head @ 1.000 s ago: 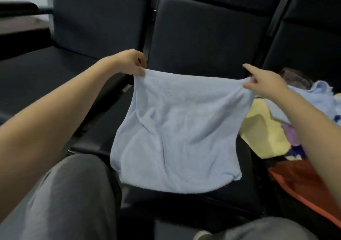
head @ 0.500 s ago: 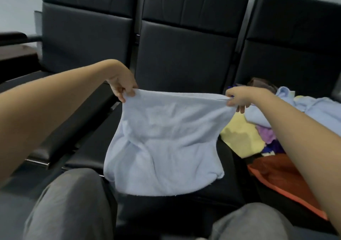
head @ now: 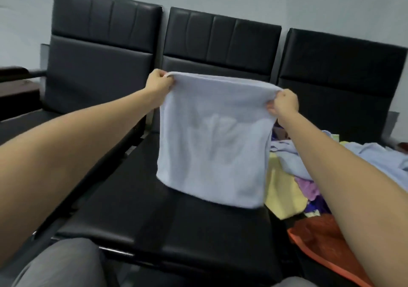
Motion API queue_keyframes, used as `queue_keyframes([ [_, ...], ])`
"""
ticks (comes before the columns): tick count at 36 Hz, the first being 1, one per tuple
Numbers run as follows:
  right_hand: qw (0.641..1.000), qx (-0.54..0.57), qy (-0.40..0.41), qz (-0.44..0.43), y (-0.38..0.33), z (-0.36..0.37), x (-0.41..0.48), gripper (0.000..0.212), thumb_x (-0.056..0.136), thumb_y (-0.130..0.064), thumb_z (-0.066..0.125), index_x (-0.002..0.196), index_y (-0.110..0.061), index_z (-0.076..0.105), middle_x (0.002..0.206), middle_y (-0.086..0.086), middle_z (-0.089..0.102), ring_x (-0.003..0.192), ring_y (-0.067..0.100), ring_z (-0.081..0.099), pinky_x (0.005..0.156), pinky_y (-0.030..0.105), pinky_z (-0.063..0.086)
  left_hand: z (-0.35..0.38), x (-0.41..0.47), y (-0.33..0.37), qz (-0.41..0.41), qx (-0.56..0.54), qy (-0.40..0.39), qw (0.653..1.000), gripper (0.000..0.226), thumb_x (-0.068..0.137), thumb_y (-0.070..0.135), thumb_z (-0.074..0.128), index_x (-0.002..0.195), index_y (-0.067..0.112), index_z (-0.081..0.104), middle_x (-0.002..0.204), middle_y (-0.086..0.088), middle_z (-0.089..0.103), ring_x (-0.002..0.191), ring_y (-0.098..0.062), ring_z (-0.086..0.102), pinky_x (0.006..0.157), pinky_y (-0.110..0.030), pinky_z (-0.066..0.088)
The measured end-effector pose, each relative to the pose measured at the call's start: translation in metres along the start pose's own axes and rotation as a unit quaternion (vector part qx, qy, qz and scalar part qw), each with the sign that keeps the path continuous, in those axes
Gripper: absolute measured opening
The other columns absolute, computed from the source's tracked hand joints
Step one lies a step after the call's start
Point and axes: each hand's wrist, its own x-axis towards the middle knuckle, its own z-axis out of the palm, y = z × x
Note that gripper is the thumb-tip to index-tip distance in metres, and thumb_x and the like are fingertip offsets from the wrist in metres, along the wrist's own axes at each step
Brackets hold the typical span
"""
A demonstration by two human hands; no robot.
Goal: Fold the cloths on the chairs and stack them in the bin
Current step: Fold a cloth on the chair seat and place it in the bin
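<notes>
The pale blue terry cloth (head: 212, 145) hangs in the air as a near-square sheet, stretched taut along its top between the two hands. That top edge looks rounded and thick, like a fold rather than a hem. The face is mostly smooth, with faint creases near the middle, and the sides fall straight to a slightly slanted lower edge. It is blurred, so I cannot tell how many layers hang there.

The left hand (head: 157, 83) pinches the top left corner, fingers curled tight round the bunched fabric. The right hand (head: 284, 104) grips the top right corner in the same way, knuckles towards the camera, a little lower than the left.

Below the fingers, behind the hanging cloth, is the black seat of the middle chair (head: 167, 216); whether the lower edge touches it I cannot tell. Below the right hand's fingers a heap lies on the right chair (head: 344, 83): a yellow cloth (head: 284, 194), a light blue cloth (head: 375, 160), a purple cloth (head: 306, 187) and something orange (head: 326, 238). Beyond the left hand's fingers stands the left chair (head: 99, 65).
</notes>
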Motion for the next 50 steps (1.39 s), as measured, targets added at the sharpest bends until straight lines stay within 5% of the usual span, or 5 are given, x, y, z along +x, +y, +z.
queue_keyframes([
  [13, 0.932, -0.254, -0.223, -0.132, 0.013, -0.044, -0.046, 0.021, 0.097, -0.016, 0.046, 0.079, -0.012, 0.057, 0.066, 0.007, 0.061, 0.056, 0.019, 0.053, 0.053, 0.028, 0.042, -0.064, -0.025, -0.014, 0.067, 0.165, -0.138, 0.974, 0.017, 0.086, 0.003, 0.066, 0.075, 0.011, 0.057, 0.074, -0.004, 0.057, 0.065, -0.01, 0.055, 0.05, -0.009, 0.049],
  [17, 0.778, -0.359, -0.514, 0.032, 0.025, -0.062, -0.061, 0.019, 0.097, -0.027, 0.053, 0.091, -0.011, 0.06, 0.084, 0.005, 0.064, 0.07, 0.013, 0.055, 0.068, 0.025, 0.046, -0.092, -0.042, -0.027, -0.041, 0.274, -0.348, 0.895, 0.014, 0.082, 0.003, 0.07, 0.079, 0.009, 0.058, 0.077, -0.006, 0.064, 0.071, -0.012, 0.061, 0.058, -0.014, 0.053],
  [26, 0.676, -0.415, -0.597, 0.119, 0.06, -0.031, -0.093, 0.009, 0.094, -0.012, 0.056, 0.086, -0.015, 0.06, 0.084, 0.0, 0.058, 0.078, 0.012, 0.053, 0.072, 0.023, 0.046, -0.082, -0.068, -0.061, -0.228, 0.458, -0.545, 0.664, 0.009, 0.094, 0.009, 0.055, 0.101, 0.013, 0.059, 0.085, -0.002, 0.067, 0.079, -0.015, 0.064, 0.072, -0.026, 0.052],
  [38, 0.889, -0.298, -0.335, -0.09, 0.122, 0.017, -0.072, 0.007, 0.093, -0.027, 0.055, 0.091, -0.028, 0.049, 0.085, -0.017, 0.038, 0.08, 0.003, 0.042, 0.066, 0.016, 0.033, -0.037, -0.053, -0.118, -0.153, 0.389, -0.24, 0.876, 0.037, 0.09, 0.007, 0.052, 0.127, 0.009, 0.045, 0.101, -0.012, 0.057, 0.086, -0.026, 0.059, 0.071, -0.036, 0.054],
  [50, 0.907, -0.284, -0.311, -0.022, 0.15, 0.064, -0.09, 0.047, 0.096, -0.021, 0.046, 0.142, -0.012, 0.039, 0.145, 0.01, 0.042, 0.132, 0.024, 0.042, 0.106, 0.034, 0.035, 0.05, -0.104, -0.162, 0.12, 0.507, -0.502, 0.69, 0.05, 0.098, 0.054, 0.028, 0.147, 0.048, 0.016, 0.16, 0.011, 0.005, 0.147, -0.015, -0.004, 0.117, -0.05, -0.002],
])
